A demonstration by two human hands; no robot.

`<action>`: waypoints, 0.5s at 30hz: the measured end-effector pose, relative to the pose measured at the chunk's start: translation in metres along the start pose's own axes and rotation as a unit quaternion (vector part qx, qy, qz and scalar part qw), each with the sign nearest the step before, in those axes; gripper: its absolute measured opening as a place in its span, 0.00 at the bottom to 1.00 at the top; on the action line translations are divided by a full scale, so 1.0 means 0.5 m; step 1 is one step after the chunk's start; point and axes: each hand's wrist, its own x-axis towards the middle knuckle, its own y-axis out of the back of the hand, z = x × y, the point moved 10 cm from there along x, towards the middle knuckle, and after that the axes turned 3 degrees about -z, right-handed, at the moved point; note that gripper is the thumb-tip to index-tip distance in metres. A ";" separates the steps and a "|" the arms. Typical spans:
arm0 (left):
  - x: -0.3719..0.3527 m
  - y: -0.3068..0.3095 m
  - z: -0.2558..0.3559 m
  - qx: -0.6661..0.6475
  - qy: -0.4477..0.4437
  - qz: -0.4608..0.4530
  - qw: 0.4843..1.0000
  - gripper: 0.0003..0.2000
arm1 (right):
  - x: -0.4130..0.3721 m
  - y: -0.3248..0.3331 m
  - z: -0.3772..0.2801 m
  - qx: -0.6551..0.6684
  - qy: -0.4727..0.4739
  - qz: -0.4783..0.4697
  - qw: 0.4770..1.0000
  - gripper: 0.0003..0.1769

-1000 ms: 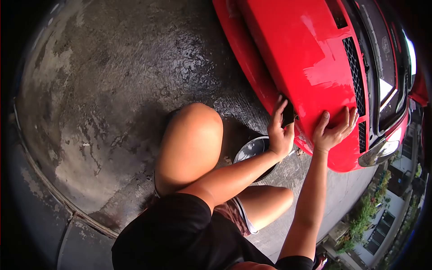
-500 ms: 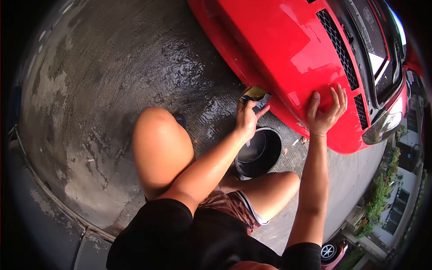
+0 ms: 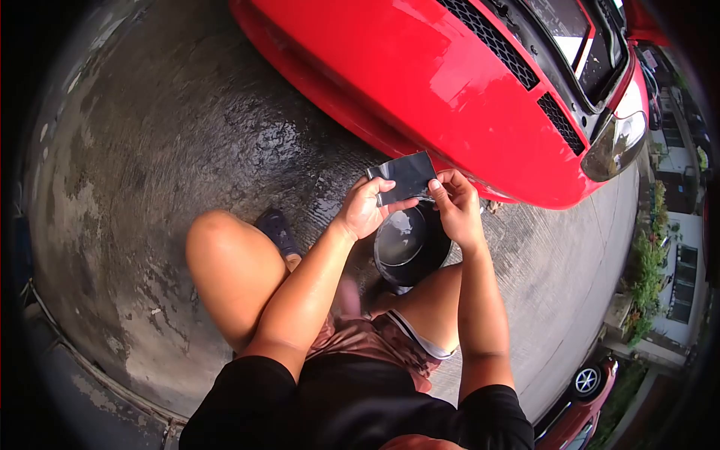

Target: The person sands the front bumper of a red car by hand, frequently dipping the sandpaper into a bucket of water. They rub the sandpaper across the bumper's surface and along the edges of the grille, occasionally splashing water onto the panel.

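Observation:
A dark, flat rectangular sheet (image 3: 409, 178) is held between both hands, above a black bucket. My left hand (image 3: 364, 208) grips its left side, with the thumb on top and fingers beneath. On the right, my right hand (image 3: 459, 208) pinches the sheet's edge between thumb and fingers. The black bucket (image 3: 390, 264) stands on the ground between the legs, with some liquid showing inside. Just beyond the sheet is the red car bumper (image 3: 352, 97), which neither hand touches.
Wet concrete ground (image 3: 180, 150) spreads to the left. Black grilles (image 3: 491, 41) and a headlight (image 3: 616, 146) are on the red car. A dark shoe (image 3: 277, 232) is beside the left knee. Another red car (image 3: 581, 412) and plants (image 3: 646, 277) are at the right.
My right hand has left the car's surface and now grips the sheet. My left hand has moved left, and the sheet now shows its dark face. The view has shifted.

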 end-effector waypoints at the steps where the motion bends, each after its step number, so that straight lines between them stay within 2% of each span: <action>1: 0.000 -0.004 -0.003 -0.002 -0.002 0.001 1.000 0.20 | -0.001 0.001 0.016 0.034 -0.043 0.005 0.998 0.10; 2: 0.001 -0.009 -0.004 -0.004 -0.006 0.001 1.000 0.19 | 0.000 0.003 0.018 0.038 -0.059 0.018 0.997 0.09; 5: 0.003 -0.017 0.039 -0.037 -0.126 0.028 0.991 0.18 | 0.005 0.030 -0.087 -0.010 0.091 0.110 0.990 0.09; 7: 0.012 0.056 0.085 -0.033 -0.277 0.109 0.954 0.14 | 0.030 0.057 -0.160 -0.046 0.168 0.116 0.978 0.09; 8: 0.010 0.058 0.111 -0.004 -0.313 0.170 0.934 0.14 | 0.037 0.068 -0.214 -0.124 0.179 0.133 0.967 0.08; 9: 0.010 0.057 0.136 0.024 -0.347 0.231 0.909 0.16 | 0.050 0.081 -0.262 -0.195 0.210 0.159 0.945 0.09; 10: 0.030 0.041 0.164 0.086 -0.384 0.218 0.893 0.19 | 0.060 0.081 -0.314 -0.315 0.305 0.189 0.879 0.11; 11: 0.045 0.022 0.181 0.147 -0.417 0.205 0.873 0.24 | 0.084 0.083 -0.336 -0.344 0.359 0.195 0.846 0.12; 14: 0.071 -0.104 0.208 0.290 -0.456 0.195 0.819 0.40 | 0.130 0.080 -0.340 -0.414 0.418 0.246 0.770 0.15; 15: 0.078 -0.115 0.180 0.358 -0.435 0.242 0.790 0.42 | 0.128 0.063 -0.343 -0.446 0.429 0.268 0.738 0.16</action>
